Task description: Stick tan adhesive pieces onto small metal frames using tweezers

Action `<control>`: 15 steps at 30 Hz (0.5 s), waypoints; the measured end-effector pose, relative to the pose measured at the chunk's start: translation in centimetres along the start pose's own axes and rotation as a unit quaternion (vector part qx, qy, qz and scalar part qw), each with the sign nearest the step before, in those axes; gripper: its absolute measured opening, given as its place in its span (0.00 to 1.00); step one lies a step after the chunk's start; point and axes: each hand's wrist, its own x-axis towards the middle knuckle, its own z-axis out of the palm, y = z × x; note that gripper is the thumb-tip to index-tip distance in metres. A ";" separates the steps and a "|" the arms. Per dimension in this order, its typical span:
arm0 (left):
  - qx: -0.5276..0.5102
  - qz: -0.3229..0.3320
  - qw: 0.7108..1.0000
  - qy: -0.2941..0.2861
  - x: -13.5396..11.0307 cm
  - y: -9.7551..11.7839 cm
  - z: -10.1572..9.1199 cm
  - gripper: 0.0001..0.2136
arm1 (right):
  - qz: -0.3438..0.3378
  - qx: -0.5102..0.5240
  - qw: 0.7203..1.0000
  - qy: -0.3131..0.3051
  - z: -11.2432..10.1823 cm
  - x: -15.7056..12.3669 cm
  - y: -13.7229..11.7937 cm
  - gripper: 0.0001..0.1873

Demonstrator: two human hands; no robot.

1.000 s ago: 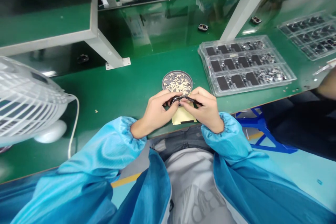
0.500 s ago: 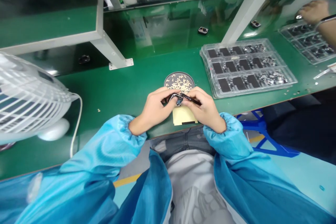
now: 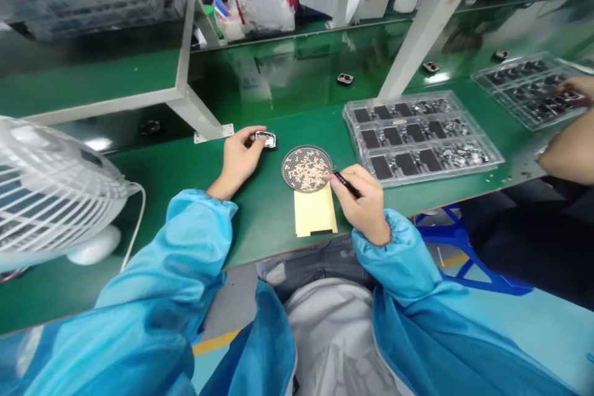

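My left hand (image 3: pixel 241 158) is closed on a small rounded housing (image 3: pixel 266 139) with a silver rim and a pale inside, held low over the green bench left of the dish. In my right hand (image 3: pixel 361 198) are black tweezers (image 3: pixel 346 183), pinched at the right edge of a round grey dish (image 3: pixel 284 168). Their tips are too small to make out. Many tiny pale pieces (image 3: pixel 309 167) lie scattered in the dish. A yellow paper pad (image 3: pixel 315 213) sits just below the dish, partly under it.
A clear compartment tray (image 3: pixel 420 180) with dark and silvery parts lies at right. Small housings (image 3: pixel 344 79) rest along the back. A white fan (image 3: pixel 55 192) stands at left, and a shelf post (image 3: pixel 190 108) rises behind. At far right a co-worker's hand (image 3: pixel 578 88) touches another tray.
My hands have parted. The left has moved left and away from me with the housing; the right has stayed by the dish with the tweezers. The view has tilted up slightly.
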 end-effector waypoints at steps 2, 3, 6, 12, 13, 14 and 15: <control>-0.060 -0.078 0.995 0.014 2.7 -0.2 0.4 0.16 | 0.005 0.031 0.999 0.014 -0.6 -0.3 -0.4 0.11; -0.091 -0.115 0.989 0.030 4.0 -0.2 0.7 0.17 | 0.003 0.048 0.999 0.019 -0.9 -0.5 -0.4 0.12; -0.105 -0.089 0.988 0.076 7.0 0.6 2.1 0.19 | -0.030 0.091 0.995 0.034 -1.7 -1.6 0.0 0.13; 0.010 0.064 0.994 -0.090 10.7 4.7 9.9 0.17 | 0.072 0.148 0.986 -0.005 -2.6 -4.2 1.3 0.19; 0.038 0.078 0.988 -0.131 11.7 5.3 11.8 0.18 | 0.098 0.154 0.983 -0.019 -2.7 -4.4 1.4 0.19; 0.069 0.097 0.981 -0.156 12.9 5.8 13.8 0.19 | 0.117 0.164 0.979 -0.031 -2.7 -4.3 1.4 0.18; 0.094 0.118 0.975 -0.165 14.1 6.2 15.7 0.19 | 0.134 0.178 0.974 -0.041 -2.8 -4.2 1.3 0.17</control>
